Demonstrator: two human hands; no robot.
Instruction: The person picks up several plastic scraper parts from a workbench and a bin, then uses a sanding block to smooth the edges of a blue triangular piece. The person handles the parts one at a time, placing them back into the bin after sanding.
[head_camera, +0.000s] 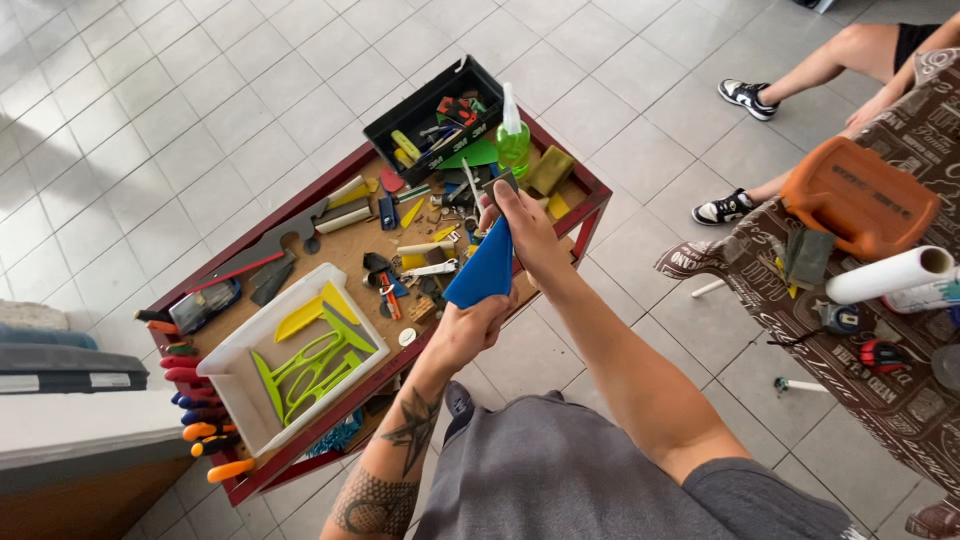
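Item: blue squeegee card (483, 268), a flat wedge-shaped plastic piece, held over the near edge of the bench (590, 190). I see my left hand (470, 330) closed around its lower end and my right hand (525, 225) pinching its upper tip; the fingers hide both ends, so I cannot make out its full outline.

Landmark: the bench, a red-framed cart with a brown top.
- White tray (235, 350), on the bench's left part, holding yellow and lime-green plastic tools.
- Black bin (400, 120), at the bench's far corner, filled with small tools too crowded to tell apart.
- Green spray bottle (512, 140), upright just beside the black bin, directly beyond my right hand.
- Loose scrapers and knives across the bench's middle, partly hidden behind the card and my hands.
- Screwdriver handles (195, 410), red, blue and orange, along the bench's left edge; their shafts are out of sight.

Right of the bench: a patterned cloth with an orange case (860, 195) and a white roll (890, 275), cut off by the frame. Another person's legs show beyond it.
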